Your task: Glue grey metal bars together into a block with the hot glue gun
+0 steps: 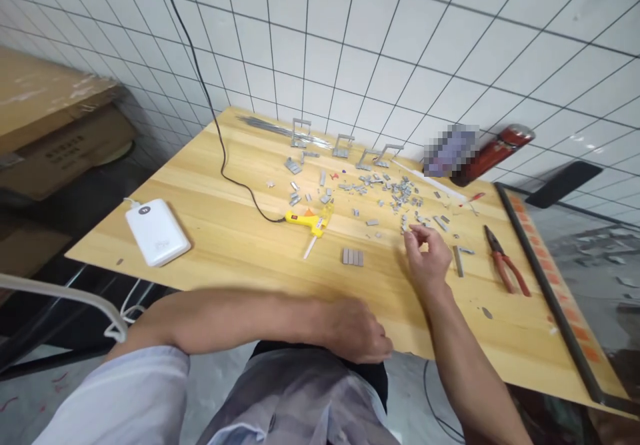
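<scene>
My right hand (pixel 427 255) is over the table right of centre, thumb and forefinger pinched together beside the scattered small grey pieces (pixel 404 191). Whether a piece is between its fingertips is too small to tell. At the table's front edge lies my left hand (pixel 357 331), its fingers curled in and its palm hidden. A short row of grey-brown blocks (pixel 353 257) sits just beyond it. Further back, a yellow hot glue gun (pixel 310 220) lies on its side, with a white glue stick (pixel 310 247) close against it. Several small grey frames (pixel 344 146) stand along the back.
Red-handled pliers (pixel 503 261) lie on the right of the wooden table (pixel 240 265). A white power bank (pixel 157 231) is at the left. A black cable (pixel 223 138) runs down to the glue gun. A red flask (pixel 495 153) and a dark phone-like slab (pixel 565 183) are at the back right.
</scene>
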`<state>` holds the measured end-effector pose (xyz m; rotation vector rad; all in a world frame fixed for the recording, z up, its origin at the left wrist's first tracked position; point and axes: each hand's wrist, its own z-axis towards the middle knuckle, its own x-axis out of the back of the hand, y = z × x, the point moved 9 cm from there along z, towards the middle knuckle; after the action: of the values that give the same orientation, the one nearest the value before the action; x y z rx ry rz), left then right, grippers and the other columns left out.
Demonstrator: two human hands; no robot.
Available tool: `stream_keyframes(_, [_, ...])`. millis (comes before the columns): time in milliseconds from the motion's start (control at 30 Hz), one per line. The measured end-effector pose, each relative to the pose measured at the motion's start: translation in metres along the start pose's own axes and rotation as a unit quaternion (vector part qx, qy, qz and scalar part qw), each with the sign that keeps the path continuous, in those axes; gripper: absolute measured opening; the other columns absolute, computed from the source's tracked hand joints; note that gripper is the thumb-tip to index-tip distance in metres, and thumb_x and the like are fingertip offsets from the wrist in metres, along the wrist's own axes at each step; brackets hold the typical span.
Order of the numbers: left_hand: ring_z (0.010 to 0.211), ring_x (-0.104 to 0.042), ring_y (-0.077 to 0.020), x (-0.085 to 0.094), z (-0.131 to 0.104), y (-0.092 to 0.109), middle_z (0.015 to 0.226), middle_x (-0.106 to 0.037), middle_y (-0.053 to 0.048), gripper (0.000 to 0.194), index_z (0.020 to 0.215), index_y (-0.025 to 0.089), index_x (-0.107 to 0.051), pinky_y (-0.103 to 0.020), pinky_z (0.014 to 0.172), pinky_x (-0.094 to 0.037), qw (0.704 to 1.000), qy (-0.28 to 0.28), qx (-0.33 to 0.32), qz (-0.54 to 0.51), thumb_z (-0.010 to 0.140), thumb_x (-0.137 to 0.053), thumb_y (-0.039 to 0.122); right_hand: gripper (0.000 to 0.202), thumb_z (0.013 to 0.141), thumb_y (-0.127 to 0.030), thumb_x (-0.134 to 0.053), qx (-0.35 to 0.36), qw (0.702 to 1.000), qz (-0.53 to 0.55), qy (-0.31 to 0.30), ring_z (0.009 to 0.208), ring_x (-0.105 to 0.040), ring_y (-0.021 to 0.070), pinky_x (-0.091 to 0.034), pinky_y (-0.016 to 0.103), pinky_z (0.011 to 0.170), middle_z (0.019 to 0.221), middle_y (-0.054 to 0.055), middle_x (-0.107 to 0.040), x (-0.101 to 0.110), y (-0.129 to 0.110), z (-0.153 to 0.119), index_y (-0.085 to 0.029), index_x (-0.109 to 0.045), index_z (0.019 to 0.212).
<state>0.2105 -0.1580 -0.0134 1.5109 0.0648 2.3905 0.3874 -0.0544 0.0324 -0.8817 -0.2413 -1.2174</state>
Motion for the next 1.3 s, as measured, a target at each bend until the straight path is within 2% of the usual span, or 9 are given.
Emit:
stream_keyframes(200, [0.059,-0.072,-0.0179,-0.02,-0.005,-0.003,0.063,-0.073,0.001,0.029,0.075,0.023,-0.067,-0.033,0.044,-0.044,0.997,-0.054,0.013,-0.058,0.099,-0.063,0.038,0.033,0.093,-0.048,-0.062,-0.077,0.996,-0.02,0.03,0.064,-0.063,0.0192,-0.054,0.035,0.068,0.075,0.007,-0.074,0.019,0.028,0.009,-0.018,-0.077,0.093])
stream_keyframes(400, [0.058,-0.072,-0.0204,-0.021,-0.002,-0.002,0.067,-0.074,0.001,0.023,0.081,0.022,-0.068,-0.034,0.04,-0.04,0.996,-0.072,-0.003,-0.046,0.098,-0.064,0.038,0.038,0.088,-0.049,-0.058,-0.189,0.979,-0.072,0.022,0.073,-0.065,0.021,-0.054,0.037,0.079,0.083,0.01,-0.076,0.019,0.067,0.013,-0.017,-0.078,0.094])
stream_keyframes(467, [0.058,-0.072,-0.0206,-0.019,-0.003,-0.003,0.069,-0.074,0.0,0.024,0.081,0.022,-0.068,-0.034,0.042,-0.042,0.996,-0.067,-0.008,-0.053,0.099,-0.063,0.037,0.037,0.087,-0.046,-0.057,-0.214,0.972,-0.093,0.028,0.075,-0.066,0.0215,-0.054,0.038,0.081,0.085,0.01,-0.077,0.03,0.077,0.013,-0.016,-0.077,0.093])
stream_keyframes(567, [0.061,-0.073,-0.0202,-0.017,-0.004,-0.004,0.073,-0.075,-0.002,0.023,0.083,0.021,-0.068,-0.034,0.045,-0.044,0.995,-0.063,-0.006,-0.072,0.101,-0.061,0.035,0.036,0.088,-0.043,-0.056,-0.259,0.956,-0.134,0.031,0.077,-0.066,0.0228,-0.053,0.039,0.081,0.085,0.011,-0.077,0.06,0.092,0.012,-0.015,-0.077,0.096])
stream_keyframes(600, [0.063,-0.074,-0.0198,-0.017,-0.005,-0.005,0.074,-0.076,-0.002,0.023,0.084,0.02,-0.068,-0.034,0.047,-0.045,0.995,-0.064,-0.005,-0.079,0.101,-0.061,0.034,0.036,0.088,-0.043,-0.056,-0.28,0.947,-0.154,0.024,0.078,-0.067,0.0239,-0.053,0.04,0.081,0.085,0.011,-0.077,0.071,0.097,0.011,-0.015,-0.077,0.098])
stream_keyframes(667, [0.067,-0.075,-0.019,-0.016,-0.005,-0.006,0.077,-0.077,-0.002,0.023,0.084,0.02,-0.067,-0.033,0.049,-0.045,0.994,-0.068,0.0,-0.088,0.102,-0.06,0.034,0.033,0.087,-0.044,-0.06,-0.34,0.913,-0.222,-0.046,0.081,-0.067,0.0256,-0.051,0.041,0.081,0.084,0.009,-0.076,0.086,0.112,0.005,-0.019,-0.078,0.097])
stream_keyframes(767, [0.068,-0.074,-0.0184,-0.016,-0.005,-0.006,0.079,-0.077,-0.002,0.022,0.085,0.02,-0.067,-0.033,0.05,-0.043,0.994,-0.067,0.002,-0.082,0.101,-0.062,0.033,0.024,0.081,-0.041,-0.068,-0.351,0.894,-0.258,-0.103,0.079,-0.066,0.0279,-0.049,0.042,0.079,0.08,0.01,-0.074,0.098,0.122,0.0,-0.019,-0.078,0.084])
stream_keyframes(1067, [0.059,-0.068,-0.0172,-0.009,-0.008,-0.008,0.071,-0.073,-0.001,0.022,0.08,0.021,-0.064,-0.032,0.046,-0.038,0.998,-0.013,0.003,-0.056,0.098,-0.067,0.032,0.023,0.079,-0.044,-0.07,-0.358,0.865,-0.289,-0.2,0.086,-0.07,0.0319,-0.048,0.041,0.079,0.084,0.014,-0.077,0.081,0.145,-0.026,-0.022,-0.078,0.079])
stream_keyframes(1300, [0.055,-0.063,-0.0148,0.004,-0.011,-0.008,0.067,-0.069,-0.001,0.028,0.074,0.02,-0.062,-0.03,0.047,-0.041,0.995,0.021,-0.001,-0.102,0.101,-0.06,0.027,0.015,0.078,-0.034,-0.066,-0.355,0.878,-0.269,-0.174,0.085,-0.069,0.0299,-0.047,0.039,0.077,0.079,0.012,-0.076,0.08,0.154,-0.028,-0.022,-0.073,0.073])
